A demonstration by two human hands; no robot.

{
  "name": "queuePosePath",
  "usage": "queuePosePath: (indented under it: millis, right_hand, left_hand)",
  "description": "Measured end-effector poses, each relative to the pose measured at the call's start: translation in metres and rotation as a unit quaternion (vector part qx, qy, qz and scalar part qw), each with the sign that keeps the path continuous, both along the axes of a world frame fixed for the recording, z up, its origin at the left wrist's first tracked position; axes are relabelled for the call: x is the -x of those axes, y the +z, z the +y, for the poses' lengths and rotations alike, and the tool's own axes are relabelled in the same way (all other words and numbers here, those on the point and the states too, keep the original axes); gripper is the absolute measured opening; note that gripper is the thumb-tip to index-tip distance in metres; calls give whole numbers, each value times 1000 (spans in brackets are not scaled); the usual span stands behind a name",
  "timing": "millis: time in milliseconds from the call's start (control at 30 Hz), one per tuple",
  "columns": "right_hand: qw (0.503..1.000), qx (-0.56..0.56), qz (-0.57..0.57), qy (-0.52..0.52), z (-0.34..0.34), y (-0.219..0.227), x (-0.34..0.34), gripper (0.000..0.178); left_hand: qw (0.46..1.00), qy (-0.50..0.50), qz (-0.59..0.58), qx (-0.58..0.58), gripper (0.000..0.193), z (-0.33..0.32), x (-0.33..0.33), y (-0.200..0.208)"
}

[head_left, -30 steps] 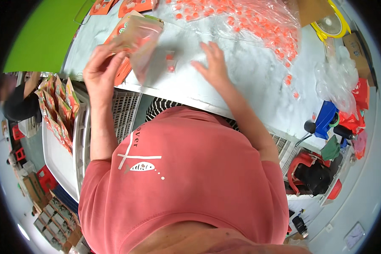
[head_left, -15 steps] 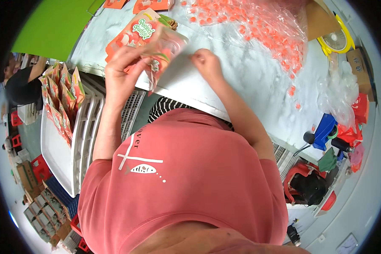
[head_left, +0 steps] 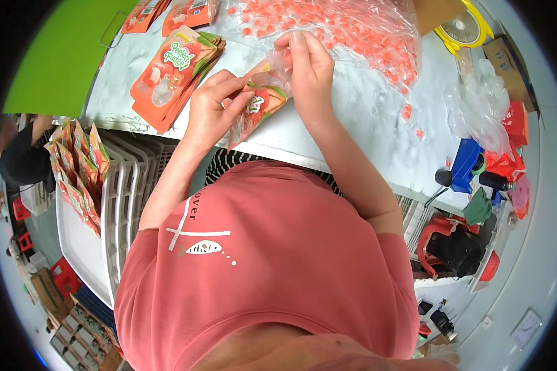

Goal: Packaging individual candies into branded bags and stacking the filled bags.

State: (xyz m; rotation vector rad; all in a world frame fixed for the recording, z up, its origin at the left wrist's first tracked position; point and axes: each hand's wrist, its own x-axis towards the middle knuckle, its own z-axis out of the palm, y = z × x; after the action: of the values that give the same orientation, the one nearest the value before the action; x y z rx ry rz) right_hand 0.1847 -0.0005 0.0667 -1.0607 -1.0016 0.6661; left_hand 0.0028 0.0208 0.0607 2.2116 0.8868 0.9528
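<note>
My left hand (head_left: pixel 216 108) is closed on a red and green candy pouch (head_left: pixel 269 102), tilted above the near edge of the table. At the pouch's upper edge, where clear film shows, the fingers of my right hand (head_left: pixel 309 71) are pinched together; the fingertips are partly hidden. To the left on the table lies a stack of flat pouches (head_left: pixel 164 74) of the same design. Beyond my right hand spreads a big clear plastic bag of small red wrapped candies (head_left: pixel 334 28), a few of them loose on the tabletop.
More pouches (head_left: pixel 182 15) lie at the far left. Filled pouches (head_left: pixel 80 164) stand in a white tray (head_left: pixel 80 247) on stacked crates at my left. Right are a yellow fan (head_left: pixel 467 31), crumpled clear plastic (head_left: pixel 479 99) and a blue tape dispenser (head_left: pixel 467 164). Another person (head_left: pixel 25 154) is at far left.
My right hand, which was apart from the pouch, has come to its upper edge and pinches there. My left hand has shifted right with the pouch. The whole view has turned slightly.
</note>
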Motion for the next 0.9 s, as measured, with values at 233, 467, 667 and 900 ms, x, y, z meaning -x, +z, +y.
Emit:
queuePosePath:
  millis: [233, 467, 667, 900]
  right_hand:
    - [966, -82, -246, -17, -25, -11, -2, 21]
    - [867, -41, -495, -28, -61, 6, -12, 21]
    - [747, -2, -662, 61, -70, 6, -17, 19]
    - [690, -156, -706, 45, -88, 37, -22, 31]
  left_hand:
    - [1000, 6, -9, 13, 26, -2, -2, -3]
    - [999, 17, -20, -23, 27, -10, -2, -1]
    - [997, -41, 3, -60, 29, -21, -5, -1]
    - [993, -99, -39, -59, 35, 17, 6, 7]
